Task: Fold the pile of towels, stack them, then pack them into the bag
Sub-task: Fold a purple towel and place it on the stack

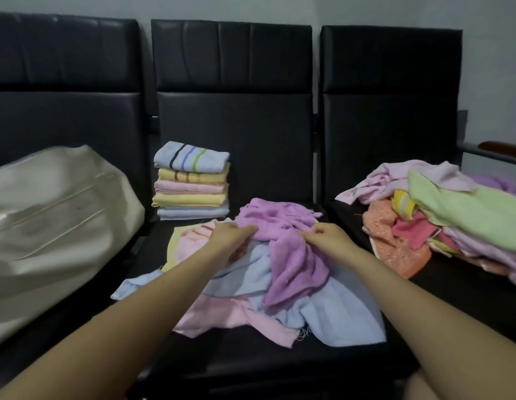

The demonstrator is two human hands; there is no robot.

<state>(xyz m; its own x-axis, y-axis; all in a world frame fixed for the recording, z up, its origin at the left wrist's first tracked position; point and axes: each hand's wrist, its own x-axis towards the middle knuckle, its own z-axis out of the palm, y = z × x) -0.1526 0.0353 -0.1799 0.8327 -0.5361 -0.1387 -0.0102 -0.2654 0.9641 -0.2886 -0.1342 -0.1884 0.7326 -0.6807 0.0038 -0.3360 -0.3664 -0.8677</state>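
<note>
Gripping the purple towel [282, 229], both hands worked mid-seat on the middle chair [233, 134]. Left hand [230, 236] had fingers curled into the towel's left edge; right hand [326, 236] pinched its right edge, fingers bent. Purple towel lay crumpled on top of a loose heap: blue towel [332, 316] under it, pink towel [222, 316] at 6 o'clock, yellow towel [178, 249] at 9 o'clock of the hands. Folded stack [191, 181], five high, striped blue on top, sat at 11 o'clock against the chair back. Cream bag [54, 226] lay on the left chair at 9 o'clock. Unfolded pile [441, 217] sat on the right chair at 3 o'clock, green towel on top.
</note>
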